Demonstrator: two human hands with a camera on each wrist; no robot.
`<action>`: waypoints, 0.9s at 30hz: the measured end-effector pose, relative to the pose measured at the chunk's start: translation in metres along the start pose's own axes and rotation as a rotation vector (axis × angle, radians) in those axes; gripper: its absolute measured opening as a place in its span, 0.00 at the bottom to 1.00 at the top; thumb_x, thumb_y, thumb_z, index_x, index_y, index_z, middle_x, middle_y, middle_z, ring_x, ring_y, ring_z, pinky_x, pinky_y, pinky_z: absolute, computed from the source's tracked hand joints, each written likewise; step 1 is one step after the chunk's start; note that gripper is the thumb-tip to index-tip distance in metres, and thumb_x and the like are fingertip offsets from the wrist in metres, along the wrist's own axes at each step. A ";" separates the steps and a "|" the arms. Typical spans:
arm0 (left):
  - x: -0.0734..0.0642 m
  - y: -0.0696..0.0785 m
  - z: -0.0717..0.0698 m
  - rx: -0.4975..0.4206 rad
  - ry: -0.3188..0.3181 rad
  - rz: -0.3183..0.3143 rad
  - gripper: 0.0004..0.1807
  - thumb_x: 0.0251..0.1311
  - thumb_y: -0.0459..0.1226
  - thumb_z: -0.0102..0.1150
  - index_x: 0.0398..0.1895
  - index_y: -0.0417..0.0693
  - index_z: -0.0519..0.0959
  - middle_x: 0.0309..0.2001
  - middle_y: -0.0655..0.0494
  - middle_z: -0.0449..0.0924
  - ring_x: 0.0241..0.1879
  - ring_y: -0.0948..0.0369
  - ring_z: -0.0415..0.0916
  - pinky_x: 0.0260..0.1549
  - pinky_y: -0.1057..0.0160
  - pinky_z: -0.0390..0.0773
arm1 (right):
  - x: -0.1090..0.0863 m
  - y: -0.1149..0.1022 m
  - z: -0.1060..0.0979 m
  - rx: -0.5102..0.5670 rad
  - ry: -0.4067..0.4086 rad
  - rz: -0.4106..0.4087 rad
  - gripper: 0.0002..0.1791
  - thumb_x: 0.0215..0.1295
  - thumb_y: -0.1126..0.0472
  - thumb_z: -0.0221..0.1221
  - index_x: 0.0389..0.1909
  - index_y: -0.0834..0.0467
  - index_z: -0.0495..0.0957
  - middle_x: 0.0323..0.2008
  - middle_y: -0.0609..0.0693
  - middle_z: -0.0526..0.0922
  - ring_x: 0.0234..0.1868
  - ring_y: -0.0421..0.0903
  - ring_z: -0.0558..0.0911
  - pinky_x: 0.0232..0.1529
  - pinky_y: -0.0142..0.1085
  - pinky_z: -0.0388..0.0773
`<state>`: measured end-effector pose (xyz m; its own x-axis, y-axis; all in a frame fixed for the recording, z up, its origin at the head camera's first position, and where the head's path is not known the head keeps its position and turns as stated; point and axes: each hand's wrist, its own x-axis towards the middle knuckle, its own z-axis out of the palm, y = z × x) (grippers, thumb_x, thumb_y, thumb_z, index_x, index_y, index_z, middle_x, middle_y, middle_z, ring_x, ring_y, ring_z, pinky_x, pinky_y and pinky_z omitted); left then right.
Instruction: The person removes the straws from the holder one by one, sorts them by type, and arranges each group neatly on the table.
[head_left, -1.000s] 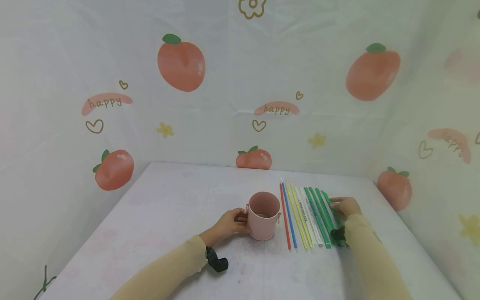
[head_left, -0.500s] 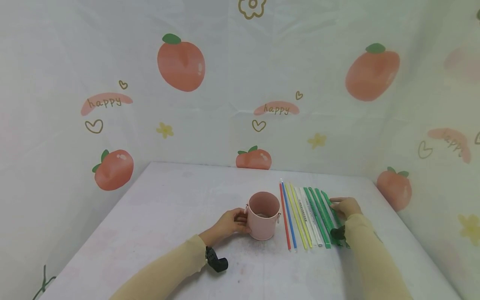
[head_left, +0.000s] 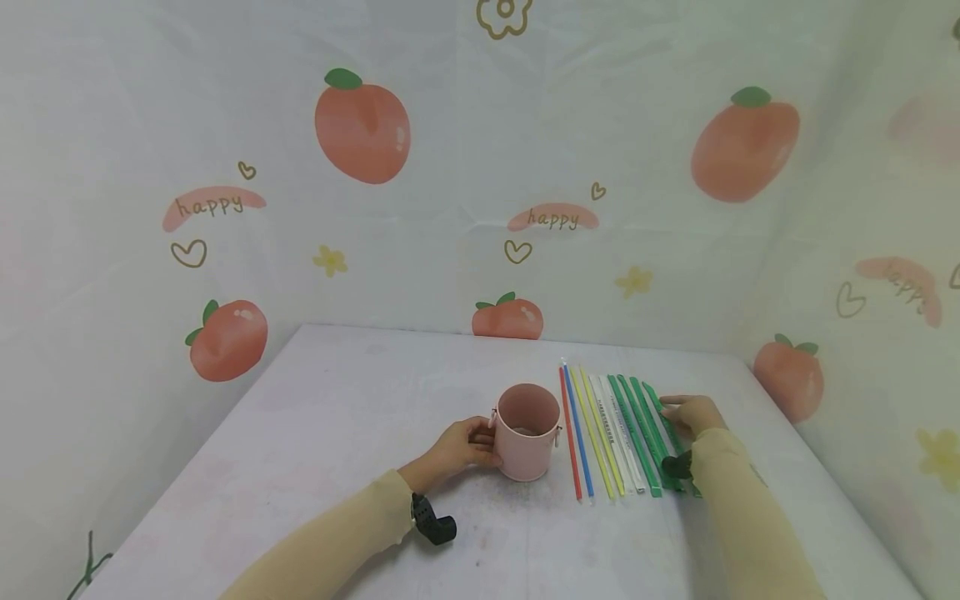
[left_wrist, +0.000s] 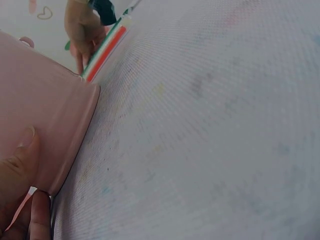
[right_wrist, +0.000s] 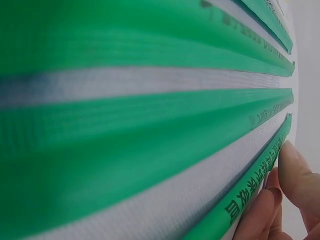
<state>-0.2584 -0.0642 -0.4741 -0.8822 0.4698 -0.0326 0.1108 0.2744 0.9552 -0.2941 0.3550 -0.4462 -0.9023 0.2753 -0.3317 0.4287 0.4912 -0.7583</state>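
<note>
My left hand (head_left: 453, 450) holds a small pink bucket (head_left: 525, 458) by its left side, the thumb on its near wall and the fingers round by the side lug. The bucket stands upright on the table. To its right lies a row of wrapped straws: a red one (head_left: 570, 435), a blue one (head_left: 578, 433), two yellow, some white ones with print, and several green. My right hand (head_left: 693, 414) is at the far end of the rightmost green straw (right_wrist: 255, 185), fingertips against its right edge. In the left wrist view the thumb (left_wrist: 22, 160) presses on the bucket wall.
The table (head_left: 360, 392) has a white cloth. Behind it hangs a white sheet (head_left: 420, 267) printed with peaches and hearts, and another stretch closes off the right side. A green string (head_left: 90, 562) shows at the lower left.
</note>
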 end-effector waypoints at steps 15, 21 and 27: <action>0.002 0.001 -0.001 -0.007 0.002 -0.022 0.30 0.47 0.27 0.72 0.56 0.34 0.72 0.55 0.39 0.78 0.56 0.48 0.77 0.53 0.59 0.81 | 0.011 0.002 -0.006 -0.071 -0.067 0.029 0.32 0.67 0.59 0.59 0.69 0.60 0.63 0.70 0.69 0.57 0.68 0.65 0.64 0.67 0.52 0.66; -0.001 0.001 -0.009 -0.067 -0.032 -0.033 0.34 0.47 0.24 0.70 0.60 0.33 0.69 0.59 0.36 0.75 0.59 0.46 0.74 0.54 0.59 0.80 | 0.004 -0.001 -0.013 -0.159 -0.157 -0.051 0.32 0.72 0.54 0.53 0.71 0.62 0.58 0.68 0.70 0.61 0.66 0.65 0.67 0.66 0.55 0.67; -0.009 0.007 -0.028 -0.045 -0.075 -0.015 0.30 0.57 0.29 0.65 0.64 0.34 0.68 0.61 0.36 0.72 0.61 0.44 0.72 0.55 0.57 0.79 | -0.008 -0.026 -0.019 -0.114 -0.194 -0.179 0.36 0.75 0.51 0.48 0.71 0.71 0.50 0.68 0.74 0.58 0.65 0.67 0.67 0.65 0.53 0.69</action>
